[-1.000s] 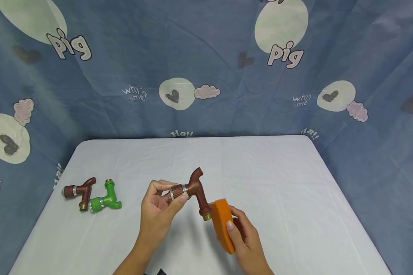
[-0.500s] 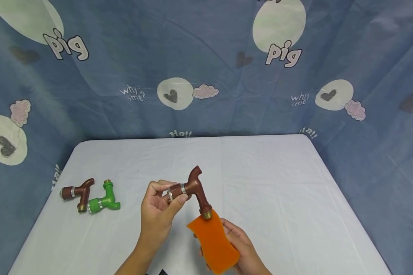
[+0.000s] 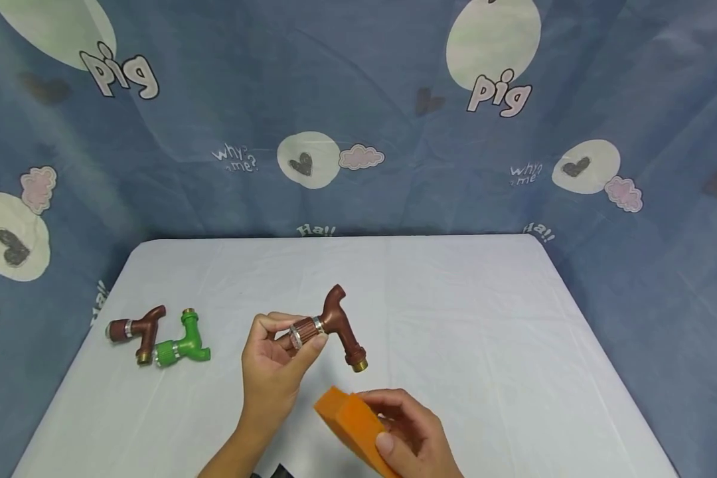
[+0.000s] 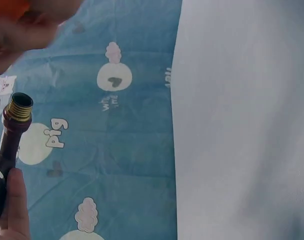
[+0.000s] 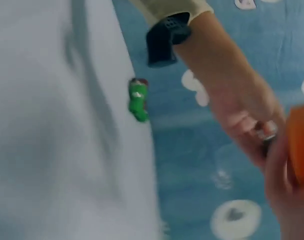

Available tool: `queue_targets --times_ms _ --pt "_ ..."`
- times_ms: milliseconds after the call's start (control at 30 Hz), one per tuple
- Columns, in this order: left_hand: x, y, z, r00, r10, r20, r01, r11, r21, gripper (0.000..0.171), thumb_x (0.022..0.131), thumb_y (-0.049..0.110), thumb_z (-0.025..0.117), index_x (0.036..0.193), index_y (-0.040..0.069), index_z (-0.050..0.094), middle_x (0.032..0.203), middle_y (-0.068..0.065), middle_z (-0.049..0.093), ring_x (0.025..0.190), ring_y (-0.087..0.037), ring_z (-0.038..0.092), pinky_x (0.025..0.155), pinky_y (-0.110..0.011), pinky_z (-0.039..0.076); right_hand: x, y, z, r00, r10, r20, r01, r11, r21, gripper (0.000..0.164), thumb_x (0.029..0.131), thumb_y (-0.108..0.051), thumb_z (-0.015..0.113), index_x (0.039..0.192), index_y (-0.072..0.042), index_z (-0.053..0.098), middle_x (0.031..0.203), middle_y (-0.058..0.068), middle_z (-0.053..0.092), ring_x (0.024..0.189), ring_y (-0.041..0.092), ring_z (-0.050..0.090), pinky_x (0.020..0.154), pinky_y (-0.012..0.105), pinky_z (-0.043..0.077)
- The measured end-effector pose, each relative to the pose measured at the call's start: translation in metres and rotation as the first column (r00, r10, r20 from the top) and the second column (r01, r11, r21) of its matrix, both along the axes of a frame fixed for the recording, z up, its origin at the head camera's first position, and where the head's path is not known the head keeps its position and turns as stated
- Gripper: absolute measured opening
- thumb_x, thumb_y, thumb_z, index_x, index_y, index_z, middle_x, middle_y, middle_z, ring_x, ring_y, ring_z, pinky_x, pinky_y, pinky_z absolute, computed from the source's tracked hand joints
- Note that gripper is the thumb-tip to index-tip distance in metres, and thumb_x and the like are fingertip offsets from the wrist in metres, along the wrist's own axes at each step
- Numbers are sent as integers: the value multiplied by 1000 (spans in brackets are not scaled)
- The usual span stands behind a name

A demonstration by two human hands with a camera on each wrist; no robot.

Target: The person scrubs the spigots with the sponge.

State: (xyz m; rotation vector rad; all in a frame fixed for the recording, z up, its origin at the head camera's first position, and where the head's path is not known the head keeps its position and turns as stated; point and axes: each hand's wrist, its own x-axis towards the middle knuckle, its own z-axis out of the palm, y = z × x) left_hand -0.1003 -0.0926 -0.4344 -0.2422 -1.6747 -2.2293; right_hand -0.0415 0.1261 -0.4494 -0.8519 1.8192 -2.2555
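Sponge withdrawn | tap's long axis slants, brass end lower-right | hands pinching: left tap, right sponge

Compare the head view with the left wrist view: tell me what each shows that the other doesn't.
Only head: the green tap and the brown tap lying beside it.
Only left wrist: the dark opening in the brass end of the held tap.
Both: the held tap, left hand, right hand, orange block, white tabletop and blue printed cloth.
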Motion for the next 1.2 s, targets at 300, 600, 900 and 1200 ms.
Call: queue_targets --times_ms 300,600,900,1200 --pt "0 7 0 994 92 51 -88 994 -65 41 84 -16 79 111 -10 50 108 -20 57 91 -26 76 76 -30 64 -15 -9 9 296 -269 -916 695 719 13 26 104 -28 64 103 -5 76 115 22 69 96 31 55 78 29 50" --pt "-1 6 -2 980 169 103 -151 976 -159 41 82 -10 85 105 -7 51 104 -18 62 87 -24 77 68 -27 63 -25 -2 -14 234 -265 -935 800 599 31 25 107 -26 60 101 -8 75 114 23 67 96 36 52 84 35 40" --pt "-2 8 -4 971 200 134 -174 968 -183 42 81 -9 86 105 -6 51 101 -18 68 85 -23 77 69 -28 64 -30 9 -17 306 -358 -882 819 571 52 30 108 -28 60 105 -2 74 118 26 64 99 38 51 90 30 45" --pt "-1 10 -4 970 190 151 -156 966 -208 41 83 -1 88 108 -3 55 97 -15 75 82 -24 77 64 -25 62 -25 2 -20 314 -308 -898 768 638 50 29 106 -28 61 106 -1 73 116 25 65 97 35 55 88 32 49"
